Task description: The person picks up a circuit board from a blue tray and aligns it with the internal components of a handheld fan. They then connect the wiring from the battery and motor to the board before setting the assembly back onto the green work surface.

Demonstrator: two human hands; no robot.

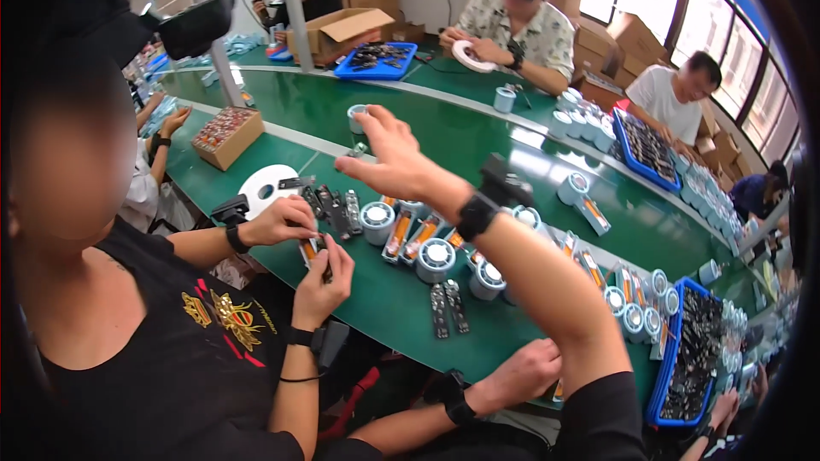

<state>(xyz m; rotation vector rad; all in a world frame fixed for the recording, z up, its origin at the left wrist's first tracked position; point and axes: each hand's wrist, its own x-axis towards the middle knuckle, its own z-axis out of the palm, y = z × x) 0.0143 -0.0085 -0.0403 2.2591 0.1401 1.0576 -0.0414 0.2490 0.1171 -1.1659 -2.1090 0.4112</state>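
Note:
My right arm reaches up and to the left across the green work table (376, 316). My right hand (393, 158) is open over the green belt (461, 137), fingers and thumb apart. Its fingertips overlap a light-blue cylindrical housing (355, 123), and a small shiny part (357, 150) lies by the thumb. My left hand (523, 373) is closed low at the table's near edge, beneath my right forearm. Its fingertips are partly hidden, so what they hold cannot be made out. Light-blue round units with white grilles (436, 258) and orange-striped light-blue handles (399, 235) stand between my arms and the co-worker.
At left a co-worker's hands (312, 248) work on an orange-striped part, beside dark strips (329, 209) and a white reel (266, 191). Two dark strips (449, 307) lie nearer. A blue tray (688, 367) of black parts stands right. Other people sit across the belt.

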